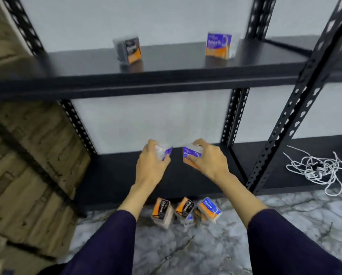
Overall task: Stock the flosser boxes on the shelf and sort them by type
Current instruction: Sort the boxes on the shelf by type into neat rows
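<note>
My left hand [152,165] grips a purple flosser box [166,153], and my right hand [207,159] grips another purple and orange flosser box [192,154]. Both are held in front of the lower shelf [116,175]. On the upper shelf [166,56] a black and orange box [129,50] stands at the left, and a purple and orange "Smooth" box [218,45] stands at the right. On the marble floor lie two black and orange charcoal boxes [162,212] [186,208] and a blue and orange box [208,209].
Black perforated uprights [285,139] frame the shelves. A tangled white cord [317,169] lies on the lower shelf of the bay to the right. Stacked cardboard [27,165] leans at the left. The floor [205,251] is grey marble.
</note>
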`<state>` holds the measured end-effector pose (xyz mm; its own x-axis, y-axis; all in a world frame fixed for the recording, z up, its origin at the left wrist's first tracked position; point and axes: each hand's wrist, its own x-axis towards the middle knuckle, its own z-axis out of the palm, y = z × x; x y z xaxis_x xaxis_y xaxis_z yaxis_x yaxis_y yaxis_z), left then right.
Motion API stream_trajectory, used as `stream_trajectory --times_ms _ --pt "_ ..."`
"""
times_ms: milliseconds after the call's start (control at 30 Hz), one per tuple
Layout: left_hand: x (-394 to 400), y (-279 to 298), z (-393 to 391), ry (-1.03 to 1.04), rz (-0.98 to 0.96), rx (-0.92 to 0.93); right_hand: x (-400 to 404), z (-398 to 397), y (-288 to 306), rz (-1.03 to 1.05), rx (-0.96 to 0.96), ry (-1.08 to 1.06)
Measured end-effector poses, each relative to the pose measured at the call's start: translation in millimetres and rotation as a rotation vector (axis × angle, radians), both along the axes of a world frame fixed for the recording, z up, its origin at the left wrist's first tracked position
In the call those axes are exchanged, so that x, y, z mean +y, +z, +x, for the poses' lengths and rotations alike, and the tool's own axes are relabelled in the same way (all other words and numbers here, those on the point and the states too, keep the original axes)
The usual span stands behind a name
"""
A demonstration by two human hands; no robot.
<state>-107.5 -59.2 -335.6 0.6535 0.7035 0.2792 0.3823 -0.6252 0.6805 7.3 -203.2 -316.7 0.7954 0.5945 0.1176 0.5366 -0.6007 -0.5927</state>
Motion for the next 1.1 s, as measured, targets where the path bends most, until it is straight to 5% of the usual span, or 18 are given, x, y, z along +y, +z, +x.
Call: stream_trajectory --times_ms 200,467,867,1100 --pt "11 114 -48 0.103 0.124 -0.360 35 -39 105 0.297 -0.227 0.071" --pt "76 198 -79 0.214 0.248 -0.530 91 -71 186 0.469 -0.343 0.167" --pt "182 205 -63 0.283 0.305 -0.241 170 -60 208 0.518 -0.387 0.200" --pt "155 199 -42 0.185 0.326 -0.439 150 -22 209 0.648 -0.401 0.021"
